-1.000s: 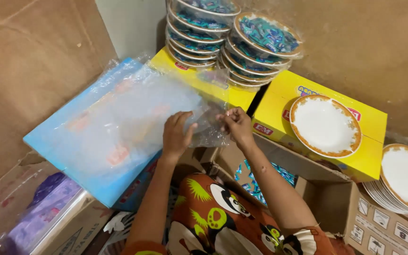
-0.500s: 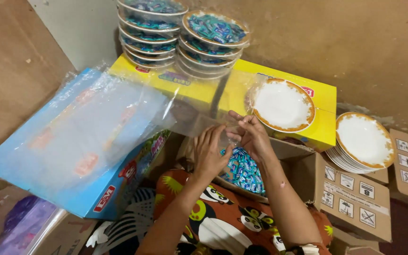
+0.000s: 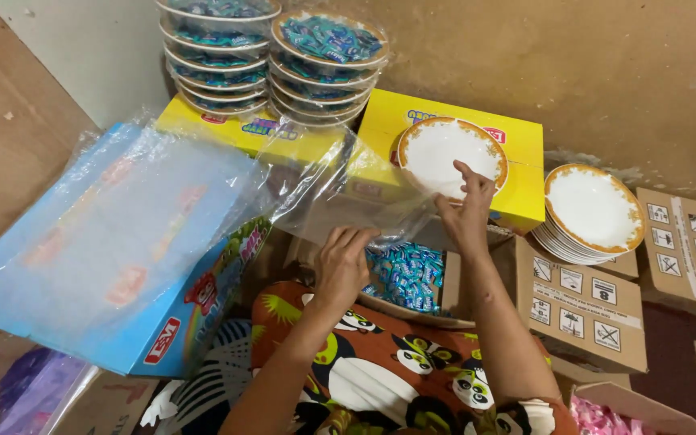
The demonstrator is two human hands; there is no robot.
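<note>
Both hands pinch a clear plastic sheet [image 3: 340,189] at mid-frame: left hand [image 3: 340,262] over the candy plate [image 3: 404,278], right hand [image 3: 465,213] higher. Wrapped plates [image 3: 275,56] stack upper left; this one remains uncovered.

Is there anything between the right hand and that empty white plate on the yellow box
Nothing visible. The right hand already touches the near edge of the white plate, which lies on the yellow box. The clear plastic sheet sits to its left.

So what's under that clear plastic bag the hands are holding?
Through the clear plastic bag, the yellow boxes show, with blue-wrapped candies just below its edge. Whether anything sits inside the bag is unclear.
</note>
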